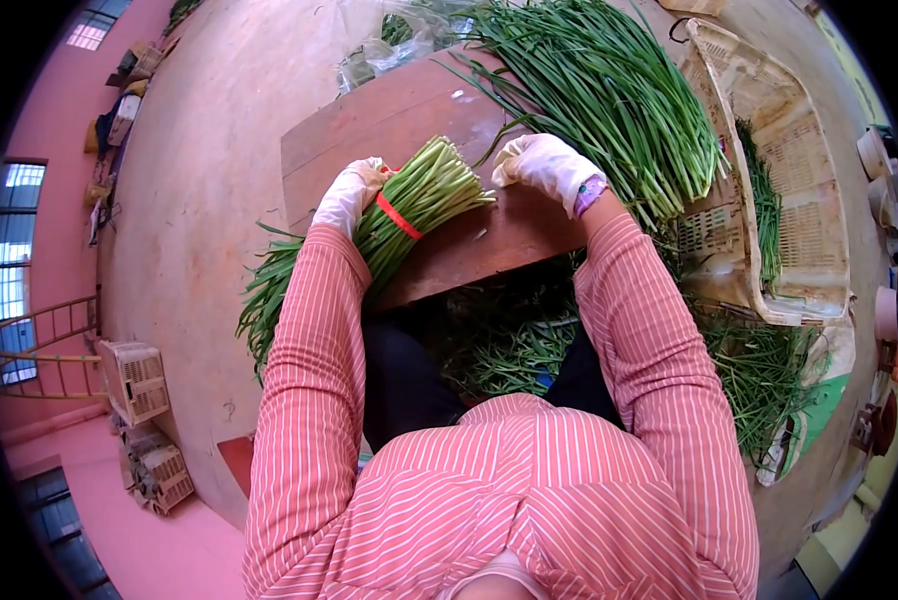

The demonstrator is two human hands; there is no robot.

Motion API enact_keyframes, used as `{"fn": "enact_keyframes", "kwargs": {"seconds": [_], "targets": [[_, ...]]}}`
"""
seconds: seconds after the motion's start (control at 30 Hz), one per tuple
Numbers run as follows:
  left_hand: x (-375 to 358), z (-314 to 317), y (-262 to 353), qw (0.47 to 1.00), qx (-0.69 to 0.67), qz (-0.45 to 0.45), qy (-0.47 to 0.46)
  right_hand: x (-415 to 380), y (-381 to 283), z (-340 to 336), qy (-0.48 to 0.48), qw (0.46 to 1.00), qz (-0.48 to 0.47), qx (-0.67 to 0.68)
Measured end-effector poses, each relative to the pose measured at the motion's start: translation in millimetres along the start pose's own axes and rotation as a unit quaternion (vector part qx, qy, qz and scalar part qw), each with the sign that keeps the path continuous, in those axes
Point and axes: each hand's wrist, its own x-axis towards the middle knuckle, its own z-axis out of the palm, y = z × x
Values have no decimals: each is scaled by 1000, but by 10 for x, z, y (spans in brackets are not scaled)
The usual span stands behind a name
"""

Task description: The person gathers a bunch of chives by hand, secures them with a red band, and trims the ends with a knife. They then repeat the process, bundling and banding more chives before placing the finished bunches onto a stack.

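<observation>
Wooden board (409,120) bears bundle (414,205) (cut ends up-right); left hand (349,195) grips.

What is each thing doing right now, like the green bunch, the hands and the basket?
Bunch of green stalks: tied with a red band, lying on the wooden board.
Left hand: gloved, holding the bunch.
Right hand: gloved, resting at the bunch's cut ends.
Loose stalk pile: untied, spread out.
Basket: tilted, a few stalks inside.
</observation>
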Motion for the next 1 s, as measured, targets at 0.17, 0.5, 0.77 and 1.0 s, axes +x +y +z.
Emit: {"fn": "enact_keyframes", "kwargs": {"seconds": [0.17,0.5,0.77,1.0], "targets": [[-75,0,84,999,42,24,8,-240,-357,156,-65,992,5,-104],[-33,42,-16,999,23,31,31,-115,-248,251,73,984,-18,-163],[-835,416,198,948,-59,240,202,-309,-928,338,193,826,-414,-329],[-1229,351,337,864,-305,351,195,-474,-937,637,182,837,-362,-367]]}}
